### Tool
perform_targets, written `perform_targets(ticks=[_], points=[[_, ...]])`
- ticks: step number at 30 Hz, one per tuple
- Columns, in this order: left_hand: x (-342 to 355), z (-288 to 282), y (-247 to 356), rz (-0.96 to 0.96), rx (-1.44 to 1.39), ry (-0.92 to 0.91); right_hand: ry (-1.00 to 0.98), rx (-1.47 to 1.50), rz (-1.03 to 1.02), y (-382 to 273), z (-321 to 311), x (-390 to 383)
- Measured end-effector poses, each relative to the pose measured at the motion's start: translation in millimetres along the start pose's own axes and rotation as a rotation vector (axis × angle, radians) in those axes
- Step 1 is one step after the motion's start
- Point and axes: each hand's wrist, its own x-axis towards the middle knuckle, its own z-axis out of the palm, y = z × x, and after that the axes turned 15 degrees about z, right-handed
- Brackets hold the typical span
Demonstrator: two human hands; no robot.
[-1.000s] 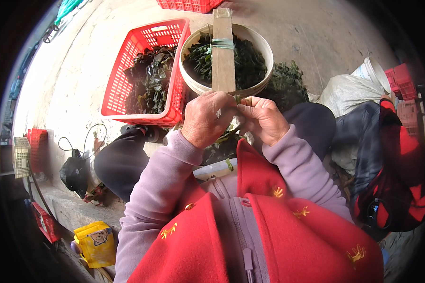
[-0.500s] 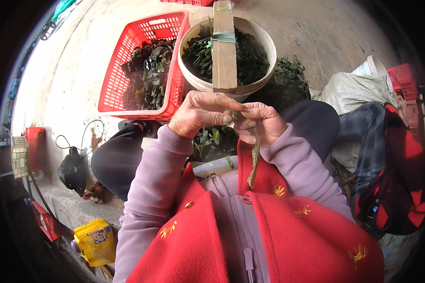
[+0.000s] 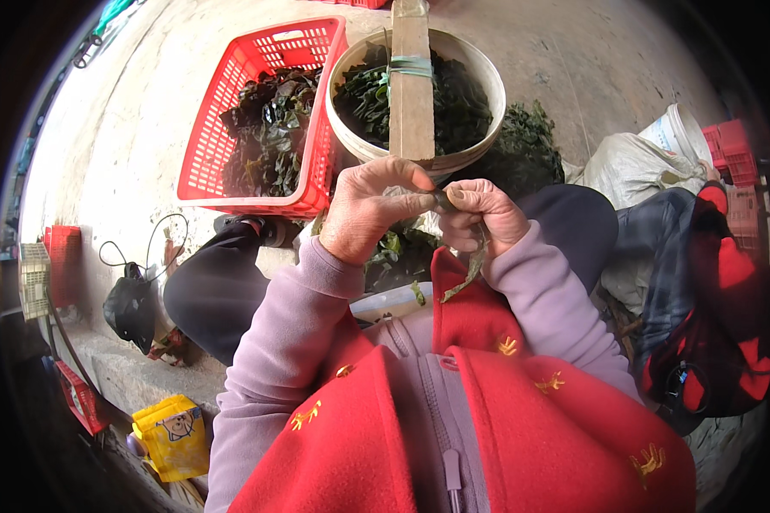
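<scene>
A strip of dark green seaweed (image 3: pixel 473 274) is pinched between my two hands over my lap. My left hand (image 3: pixel 370 208) has thumb and forefinger closed on its upper end, which looks bunched or folded. Close against it, my right hand (image 3: pixel 488 214) grips the same strip, whose thin tail hangs below the fingers. Beneath the hands lie more seaweed pieces (image 3: pixel 395 261) in a pale container (image 3: pixel 393 302), mostly hidden by my arms. Just beyond stands a white bucket (image 3: pixel 344 128) of green seaweed, with a wooden board (image 3: pixel 411 107) laid across it.
Left of the bucket is a red plastic crate (image 3: pixel 222 203) of darker seaweed. A seaweed heap (image 3: pixel 526 154) lies right of the bucket. Another person's leg (image 3: pixel 646 239) and a white sack (image 3: pixel 629 167) are at the right. A yellow bag (image 3: pixel 173 438) sits at lower left.
Both hands have moved slightly right and toward me, with the seaweed strip between them. The strip's hanging tail is now shorter and swung left.
</scene>
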Motion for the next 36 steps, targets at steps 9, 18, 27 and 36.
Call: perform_targets(ticks=[9, 18, 27, 36], points=[[4.4, -2.1, 0.5, 0.768, 0.944, -0.151, 0.216, -0.084, -0.021, -0.1, 3.9, 1.6], [6.1, -8.0, -9.0, 0.825, 1.114, -0.222, 0.343, -0.444, -0.094, -3.6, 10.3, 2.5], [4.5, -43.1, -26.0, 0.536, 0.847, -0.164, 0.741, -0.826, -0.398, -27.4, 3.1, -3.3], [39.7, -28.8, 4.3, 0.303, 0.340, -0.134, 0.461, -0.947, -0.412, -60.4, 32.0, 15.2]])
